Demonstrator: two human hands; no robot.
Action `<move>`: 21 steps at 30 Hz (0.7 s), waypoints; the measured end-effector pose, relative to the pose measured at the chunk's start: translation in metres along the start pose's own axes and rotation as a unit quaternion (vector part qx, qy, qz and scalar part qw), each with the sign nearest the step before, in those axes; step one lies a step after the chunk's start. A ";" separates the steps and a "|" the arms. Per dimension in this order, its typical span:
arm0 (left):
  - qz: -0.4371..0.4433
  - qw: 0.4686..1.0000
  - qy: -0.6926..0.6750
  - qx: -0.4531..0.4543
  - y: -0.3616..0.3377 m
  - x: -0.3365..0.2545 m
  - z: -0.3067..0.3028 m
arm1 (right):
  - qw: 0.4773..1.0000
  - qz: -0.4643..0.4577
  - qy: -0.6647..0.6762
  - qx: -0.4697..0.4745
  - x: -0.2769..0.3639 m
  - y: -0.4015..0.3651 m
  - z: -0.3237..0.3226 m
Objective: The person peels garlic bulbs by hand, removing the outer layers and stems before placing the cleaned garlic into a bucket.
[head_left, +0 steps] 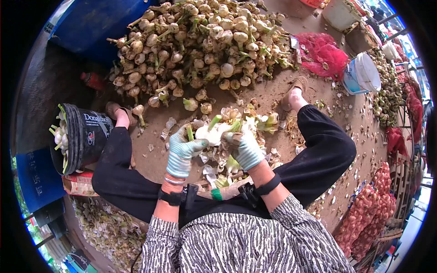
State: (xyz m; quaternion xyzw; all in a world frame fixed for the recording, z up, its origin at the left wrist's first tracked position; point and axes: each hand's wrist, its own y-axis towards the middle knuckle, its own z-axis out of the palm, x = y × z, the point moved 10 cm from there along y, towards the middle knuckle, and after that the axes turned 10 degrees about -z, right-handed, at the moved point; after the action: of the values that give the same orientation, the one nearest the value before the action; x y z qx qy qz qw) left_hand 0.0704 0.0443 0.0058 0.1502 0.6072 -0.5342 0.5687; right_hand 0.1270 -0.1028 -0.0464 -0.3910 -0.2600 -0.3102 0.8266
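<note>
A peeled white garlic bulb (210, 135) with a cut green stem is between my two gloved hands. My left hand (181, 152) is closed on its left side, thumb pressed against it; a second green stem (189, 132) sticks up from this hand. My right hand (246, 149), in the same striped glove with dirty fingertips, is closed at the bulb's right side, beside another green stem (235, 126). Its fingers partly hide what they pinch. Below and beyond the hands lie loose garlic skins (268, 122) on the ground.
A large heap of unpeeled garlic (200, 45) lies ahead. At left stands a black bucket (93, 136) holding white bulbs. A red mesh bag (323, 55) and a white bucket (362, 75) are at right, with filled net sacks (366, 214) nearer. Peelings (107, 227) are piled lower left.
</note>
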 end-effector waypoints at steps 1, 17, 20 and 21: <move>-0.066 0.993 -0.073 0.065 0.001 0.008 0.003 | 0.996 0.047 0.069 -0.026 -0.005 -0.007 -0.001; -0.056 0.997 0.009 -0.048 0.006 0.027 -0.004 | 0.947 -0.141 -0.265 -0.115 0.014 0.024 -0.061; -0.056 0.997 0.012 -0.058 0.008 0.026 -0.002 | 0.927 -0.162 -0.331 -0.071 0.027 0.020 -0.048; -0.017 0.995 0.072 -0.071 0.009 0.018 -0.002 | 0.914 -0.198 -0.354 -0.024 0.031 0.014 -0.025</move>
State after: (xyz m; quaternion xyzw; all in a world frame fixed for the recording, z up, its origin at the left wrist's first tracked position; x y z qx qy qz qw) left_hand 0.0706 0.0412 -0.0144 0.1369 0.6851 -0.4873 0.5238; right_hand 0.1626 -0.1259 -0.0460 -0.4351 -0.6002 -0.3149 0.5927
